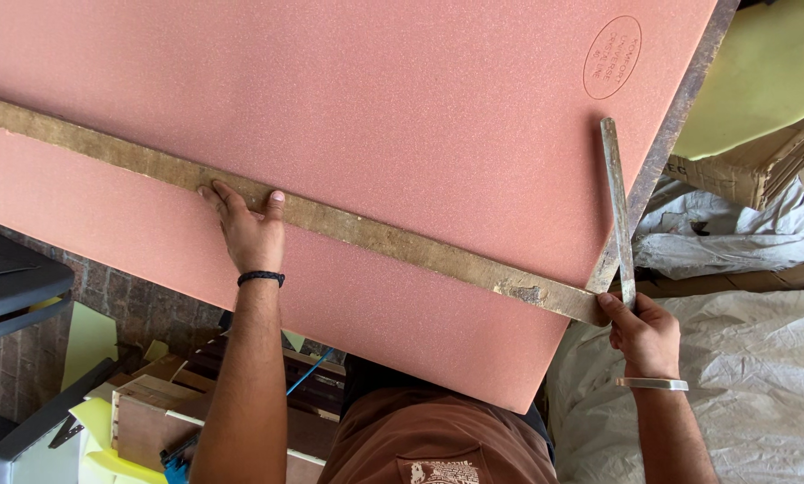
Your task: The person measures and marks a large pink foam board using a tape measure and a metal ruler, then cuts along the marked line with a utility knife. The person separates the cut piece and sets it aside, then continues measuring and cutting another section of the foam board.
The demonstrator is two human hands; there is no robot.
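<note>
A: What's nearest?

B: Wooden crate [155, 417] w/ yellow foam offcuts [97, 421] bottom left, crumpled white sheeting [743, 376] bottom right. Then the hands. Left hand [248, 229] lies flat on the long wooden straightedge [366, 231], fingers spread, thumb out, pressing it onto the pink foam sheet [402, 116]. Right hand [644, 336] is at the sheet's right edge, fingers pinched round the lower end of a slim metal blade [617, 206] that rises along that edge, touching the straightedge's tip.

A: Where's the foam sit?

B: Fills most of the view, on a dark-edged worktop [671, 134], near corner hanging over toward the body.

A: Risks?

B: My guess: only one hand pins the straightedge, near its middle, so the right end could pivot if the blade leans on it, and the line goes crooked. Foam's soft too, may compress or shift. Thumb sits close to the edge.

A: Labels, boxes?

B: Oval stamp [612, 56] pressed into the foam, top right, same pink. Beyond it a brown cardboard box [760, 166] under pale yellow-green foam [769, 72], far right
</note>
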